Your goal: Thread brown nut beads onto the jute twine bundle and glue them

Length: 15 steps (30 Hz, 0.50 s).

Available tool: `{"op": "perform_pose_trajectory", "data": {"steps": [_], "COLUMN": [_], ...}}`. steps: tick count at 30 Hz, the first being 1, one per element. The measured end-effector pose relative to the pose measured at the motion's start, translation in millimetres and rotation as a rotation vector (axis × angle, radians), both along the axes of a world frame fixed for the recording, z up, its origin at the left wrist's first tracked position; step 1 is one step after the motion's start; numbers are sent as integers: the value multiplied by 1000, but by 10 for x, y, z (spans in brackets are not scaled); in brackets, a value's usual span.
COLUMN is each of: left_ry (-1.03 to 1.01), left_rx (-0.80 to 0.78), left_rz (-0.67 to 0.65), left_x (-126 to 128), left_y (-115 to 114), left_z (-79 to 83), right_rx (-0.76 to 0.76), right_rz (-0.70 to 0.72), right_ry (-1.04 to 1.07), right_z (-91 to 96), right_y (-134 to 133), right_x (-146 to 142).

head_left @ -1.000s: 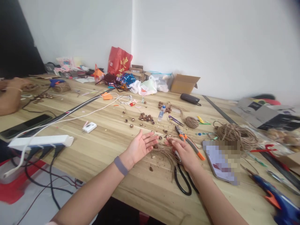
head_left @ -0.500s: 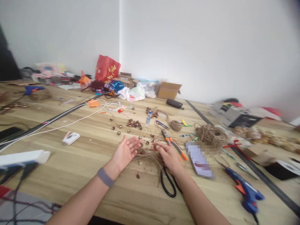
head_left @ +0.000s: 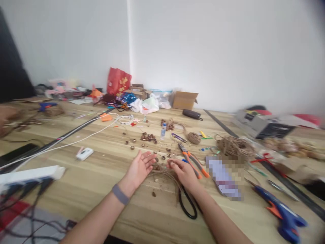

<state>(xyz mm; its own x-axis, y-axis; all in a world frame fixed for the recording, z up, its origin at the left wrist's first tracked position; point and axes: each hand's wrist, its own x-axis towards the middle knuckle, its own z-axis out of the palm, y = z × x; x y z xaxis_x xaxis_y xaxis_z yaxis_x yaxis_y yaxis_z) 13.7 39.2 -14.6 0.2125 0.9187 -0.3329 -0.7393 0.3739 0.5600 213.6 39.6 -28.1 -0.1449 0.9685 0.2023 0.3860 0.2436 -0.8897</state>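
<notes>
My left hand is palm up over the table, its fingers stretched out and holding nothing. To its right, my right hand is closed in a pinch on a small brown nutshell piece, partly hidden by the fingers. Strands of brown twine lie beneath and between both hands. Black-handled scissors stick out from under my right wrist. Beyond the hands lie several loose halved nutshells, with a small heap of nutshells farther back. Pliers with orange grips rest just right of my right hand.
A phone and a blue glue gun lie at right. Behind them sits a twine coil. A small clear bottle stands mid-table. White cables and a power strip are at left.
The whole view has shifted, so table items appear farther right and mostly lower. Both hands keep nearly the same pose, the right still pinching the nutshell piece.
</notes>
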Motion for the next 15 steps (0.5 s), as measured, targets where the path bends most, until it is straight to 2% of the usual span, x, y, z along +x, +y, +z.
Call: {"op": "perform_pose_trajectory", "data": {"steps": [6,10,15], "left_ry": [-29,30,105], "left_rx": [29,6,-36], "left_rz": [17,0,26], "left_x": [5,-10,-53], "left_y": [-36,-105,-142], "left_z": [144,240,227], "right_rx": [8,40,25], "right_rz": [2,5,-14], "right_ry": [-69,-123,-151], "right_z": [-20,-3,5], "right_y": [55,37,36], "right_x": [51,45,41]}}
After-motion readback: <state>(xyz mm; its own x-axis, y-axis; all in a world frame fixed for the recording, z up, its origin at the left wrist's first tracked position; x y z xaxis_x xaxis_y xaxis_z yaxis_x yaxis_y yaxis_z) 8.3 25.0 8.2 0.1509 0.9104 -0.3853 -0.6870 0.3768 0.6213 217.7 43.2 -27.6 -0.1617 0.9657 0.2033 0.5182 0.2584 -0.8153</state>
